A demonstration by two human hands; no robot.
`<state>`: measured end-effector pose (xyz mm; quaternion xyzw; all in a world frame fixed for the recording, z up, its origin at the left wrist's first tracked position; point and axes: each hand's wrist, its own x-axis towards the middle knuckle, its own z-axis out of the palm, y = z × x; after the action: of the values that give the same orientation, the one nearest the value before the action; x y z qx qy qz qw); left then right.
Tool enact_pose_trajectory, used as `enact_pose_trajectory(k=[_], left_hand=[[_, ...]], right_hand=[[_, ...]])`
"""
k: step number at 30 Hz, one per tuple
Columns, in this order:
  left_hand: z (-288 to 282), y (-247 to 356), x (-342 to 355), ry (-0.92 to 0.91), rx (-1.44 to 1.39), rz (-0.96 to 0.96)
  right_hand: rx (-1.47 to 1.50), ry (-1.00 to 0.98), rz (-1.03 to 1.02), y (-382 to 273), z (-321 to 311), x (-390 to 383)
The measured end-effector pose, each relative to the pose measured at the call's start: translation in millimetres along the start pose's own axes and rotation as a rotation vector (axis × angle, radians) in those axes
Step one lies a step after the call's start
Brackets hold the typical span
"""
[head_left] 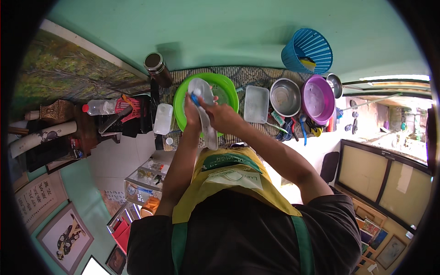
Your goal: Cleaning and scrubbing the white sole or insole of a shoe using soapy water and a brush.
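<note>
Over a bright green basin (232,87) I hold a long, pale grey, shoe-shaped item (210,135). Its rounded far end lies above the basin and its near end reaches past the rim toward my apron. My left hand (191,112) is wrapped round its left side. My right hand (220,114) is closed on a small blue tool (195,99) and presses it against the item's upper face; the tool's exact kind is hard to make out. The basin's bottom is partly hidden by my hands.
Left of the basin are a white container (163,118) and a brown flask (157,68). To the right stand a clear plastic tub (256,104), a steel bowl (285,97), a purple basin (331,98) and a blue basket (293,57). Several tools, including pliers (316,130), lie along the table's front edge.
</note>
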<state>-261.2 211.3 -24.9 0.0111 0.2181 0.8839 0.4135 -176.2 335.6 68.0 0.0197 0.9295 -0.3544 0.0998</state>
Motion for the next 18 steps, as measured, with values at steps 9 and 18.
enact_pose_trajectory(k=[9, 18], left_hand=[[-25.8, 10.0, -1.3, -0.006, -0.105, -0.169], [-2.1, 21.6, -14.8, 0.180, 0.071, -0.486]], right_hand=[[-0.266, -0.179, -0.042, 20.9, -19.6, -19.4], [-0.470, -0.201, -0.094, 58.4, -54.5, -17.9]])
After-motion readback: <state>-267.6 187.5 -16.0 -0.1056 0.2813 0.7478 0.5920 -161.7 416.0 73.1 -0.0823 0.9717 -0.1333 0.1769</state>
